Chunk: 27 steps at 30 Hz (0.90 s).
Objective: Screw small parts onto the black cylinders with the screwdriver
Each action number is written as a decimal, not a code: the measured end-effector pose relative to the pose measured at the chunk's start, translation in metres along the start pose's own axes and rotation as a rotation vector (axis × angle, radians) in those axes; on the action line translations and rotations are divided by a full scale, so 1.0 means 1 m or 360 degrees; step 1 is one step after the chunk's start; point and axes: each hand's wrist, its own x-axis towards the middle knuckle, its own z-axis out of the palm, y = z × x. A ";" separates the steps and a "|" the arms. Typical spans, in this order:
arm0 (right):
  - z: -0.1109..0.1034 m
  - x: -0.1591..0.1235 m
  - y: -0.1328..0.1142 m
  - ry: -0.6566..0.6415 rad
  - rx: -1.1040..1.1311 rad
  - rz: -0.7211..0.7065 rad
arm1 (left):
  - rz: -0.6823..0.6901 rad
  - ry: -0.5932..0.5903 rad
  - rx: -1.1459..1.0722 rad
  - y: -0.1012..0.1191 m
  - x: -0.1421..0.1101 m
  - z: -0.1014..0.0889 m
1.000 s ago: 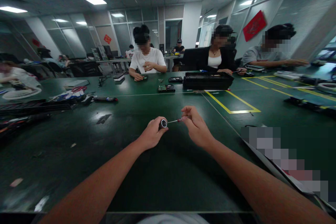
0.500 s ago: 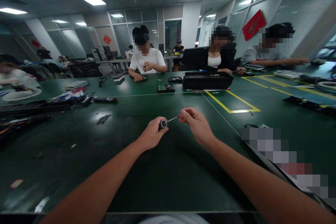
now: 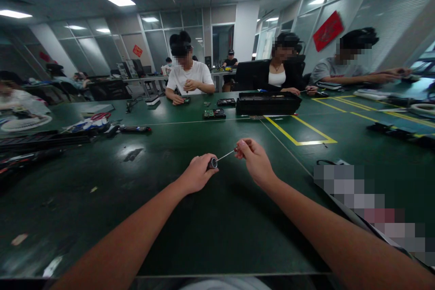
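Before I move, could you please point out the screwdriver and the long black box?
Screwdriver (image 3: 225, 155): head view, on its thin metal shaft.
Long black box (image 3: 265, 107): head view, on its near side.

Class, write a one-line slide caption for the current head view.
Left hand grips a dark cylinder; right hand holds a screwdriver to its end.

And here's the small dark cylinder (image 3: 213, 163), mostly covered, its pale-rimmed round end facing the near edge of the bench (image 3: 238, 235) and held well in from it. Up to that rim slants the screwdriver (image 3: 225, 156), slim metal shaft, reddish at the handle, rising to the right; whether its tip sits inside, I can't tell.
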 end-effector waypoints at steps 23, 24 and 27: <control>-0.005 -0.012 -0.027 0.0093 -0.0799 -0.0497 | -0.0113 0.0259 -0.0195 -0.005 0.002 0.001; -0.005 -0.012 -0.027 0.0094 -0.0795 -0.0492 | -0.0129 0.0298 -0.0202 -0.006 0.002 0.001; -0.005 -0.011 -0.027 0.0088 -0.0789 -0.0479 | -0.0170 0.0354 -0.0234 -0.005 0.001 -0.001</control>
